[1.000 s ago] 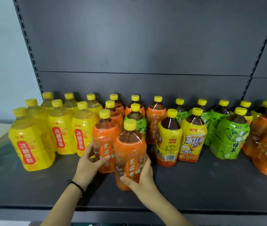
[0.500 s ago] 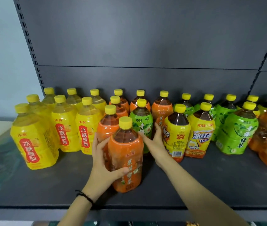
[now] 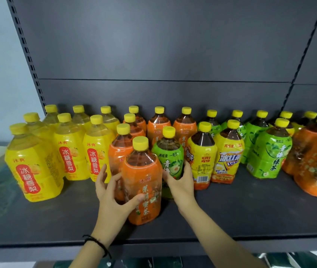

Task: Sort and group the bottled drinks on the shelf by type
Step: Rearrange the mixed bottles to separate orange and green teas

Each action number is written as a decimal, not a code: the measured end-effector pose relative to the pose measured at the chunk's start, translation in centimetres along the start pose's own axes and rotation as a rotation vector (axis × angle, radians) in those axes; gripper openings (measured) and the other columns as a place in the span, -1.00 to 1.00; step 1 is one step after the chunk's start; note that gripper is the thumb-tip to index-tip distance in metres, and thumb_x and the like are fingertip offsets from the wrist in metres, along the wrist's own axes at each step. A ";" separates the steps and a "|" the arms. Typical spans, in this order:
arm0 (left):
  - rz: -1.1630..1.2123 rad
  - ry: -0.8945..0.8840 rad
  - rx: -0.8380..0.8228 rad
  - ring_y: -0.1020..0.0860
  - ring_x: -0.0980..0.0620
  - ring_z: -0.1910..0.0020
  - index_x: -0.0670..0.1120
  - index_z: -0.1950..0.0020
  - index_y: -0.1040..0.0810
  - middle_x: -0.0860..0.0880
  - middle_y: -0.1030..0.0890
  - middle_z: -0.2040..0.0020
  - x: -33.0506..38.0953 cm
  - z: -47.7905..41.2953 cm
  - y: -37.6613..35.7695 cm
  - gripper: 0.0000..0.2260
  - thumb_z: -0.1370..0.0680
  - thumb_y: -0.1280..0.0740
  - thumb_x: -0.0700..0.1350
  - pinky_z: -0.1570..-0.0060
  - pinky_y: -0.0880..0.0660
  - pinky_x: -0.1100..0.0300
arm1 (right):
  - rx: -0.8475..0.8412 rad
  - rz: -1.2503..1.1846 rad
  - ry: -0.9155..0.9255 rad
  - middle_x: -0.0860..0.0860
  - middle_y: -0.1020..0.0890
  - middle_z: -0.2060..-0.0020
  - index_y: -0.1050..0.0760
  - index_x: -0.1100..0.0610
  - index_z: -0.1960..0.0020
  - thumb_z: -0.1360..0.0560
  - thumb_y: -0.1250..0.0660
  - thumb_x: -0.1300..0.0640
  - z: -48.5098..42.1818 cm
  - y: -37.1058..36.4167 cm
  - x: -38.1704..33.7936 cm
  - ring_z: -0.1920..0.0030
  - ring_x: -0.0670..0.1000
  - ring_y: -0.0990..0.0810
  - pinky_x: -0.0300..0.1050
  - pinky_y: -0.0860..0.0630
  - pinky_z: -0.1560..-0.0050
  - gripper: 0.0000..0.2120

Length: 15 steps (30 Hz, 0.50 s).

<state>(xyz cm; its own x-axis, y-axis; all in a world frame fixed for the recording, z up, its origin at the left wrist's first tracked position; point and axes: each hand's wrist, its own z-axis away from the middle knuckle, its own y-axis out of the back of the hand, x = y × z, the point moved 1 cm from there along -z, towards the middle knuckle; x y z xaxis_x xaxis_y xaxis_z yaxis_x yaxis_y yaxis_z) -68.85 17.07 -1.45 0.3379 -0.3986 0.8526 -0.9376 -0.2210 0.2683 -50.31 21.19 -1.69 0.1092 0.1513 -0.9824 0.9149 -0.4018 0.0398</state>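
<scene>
Left hand (image 3: 113, 194) holds front orange bottle (image 3: 142, 182); right hand (image 3: 180, 182) grips green bottle (image 3: 170, 159), wedged behind it beside two iced teas (image 3: 202, 157).

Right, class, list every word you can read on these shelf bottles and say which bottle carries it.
"冰糖雪梨": front yellow bottle
"茉莉蜜茶": front orange bottle
"两瓶量 一瓶价": middle green bottle
"冰红茶", "ICE": iced tea bottle
"青梅绿茶": right green bottle
Small print and barcode digits: too blurred to read.
</scene>
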 end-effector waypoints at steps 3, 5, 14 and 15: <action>-0.047 0.041 0.090 -0.08 0.29 -0.29 0.18 -0.14 -0.43 0.20 -0.13 -0.25 0.0 0.7 -0.6 -0.37 -0.13 -0.35 0.38 -0.34 -0.21 0.09 | 0.043 0.026 0.010 -0.09 -0.49 -0.25 -0.31 -0.05 -0.41 -0.18 -0.55 -0.16 2.0 1.8 0.2 -0.25 -0.07 -0.47 -0.01 -0.47 -0.27 -0.14; 0.000 0.072 0.105 -0.21 0.12 -0.29 0.11 -0.32 -0.38 0.14 -0.20 -0.16 0.3 1.3 -1.4 -0.28 -0.23 -0.39 0.36 -0.34 -0.31 0.01 | 0.083 0.041 -0.002 -0.10 -0.50 -0.25 -0.31 -0.07 -0.41 -0.17 -0.54 -0.19 3.1 3.5 0.3 -0.26 -0.06 -0.47 0.05 -0.47 -0.28 -0.12; 0.204 0.051 0.126 -0.30 0.11 -0.40 0.13 -0.46 -0.15 0.08 -0.29 -0.41 2.1 3.4 -7.2 -0.19 -0.35 -0.53 -0.12 -0.38 -0.33 -0.01 | 0.253 0.123 0.006 -0.03 -0.50 -0.21 -0.34 -0.06 -0.38 -0.25 -0.50 -0.19 2.8 13.6 0.1 -0.22 0.01 -0.49 0.14 -0.47 -0.26 -0.24; 0.202 0.044 0.124 -0.30 0.10 -0.41 0.09 -0.47 -0.15 0.05 -0.30 -0.42 2.4 3.0 -7.9 -0.20 -0.37 -0.52 -0.14 -0.39 -0.32 0.00 | 0.253 0.127 0.006 -0.02 -0.50 -0.22 -0.34 -0.05 -0.39 -0.28 -0.50 -0.15 2.5 14.6 0.1 -0.24 0.02 -0.48 0.13 -0.46 -0.27 -0.27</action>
<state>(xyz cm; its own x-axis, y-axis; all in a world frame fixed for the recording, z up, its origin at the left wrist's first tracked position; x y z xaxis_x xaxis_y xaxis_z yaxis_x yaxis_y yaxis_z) -60.38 15.17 -2.84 0.1385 -0.4070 0.9029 -0.9678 -0.2492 0.0362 -37.93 13.03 -1.63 0.2196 0.0899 -0.9714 0.7674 -0.6307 0.1152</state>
